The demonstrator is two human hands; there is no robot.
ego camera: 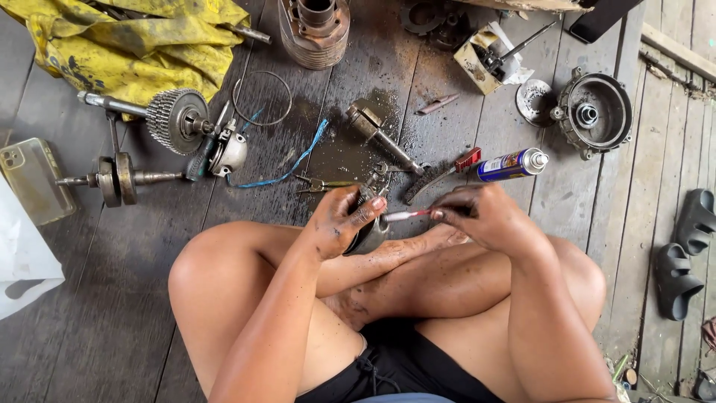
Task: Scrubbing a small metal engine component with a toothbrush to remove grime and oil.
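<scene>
Head view: left hand [339, 222] wraps round dark metal engine part [371, 231] above crossed legs. Right hand [481, 216] pinches thin red-and-white tube [406, 216], tip against part. Spray can [512, 164] lies near on plank floor [149, 246].

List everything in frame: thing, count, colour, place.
round metal part: 1, dark, in left hand
thin stick: 1, white and red, in right hand
spray can: 1, blue and white, floor above right hand
brush: 1, red handle, beside can
gear shaft: 1, grey, upper left
crankshaft: 1, grey, left
yellow cloth: 1, stained, top left
phone: 1, left edge
round housing: 1, grey, upper right
sandals: 2, dark, right
hands: left, right, greasy
</scene>
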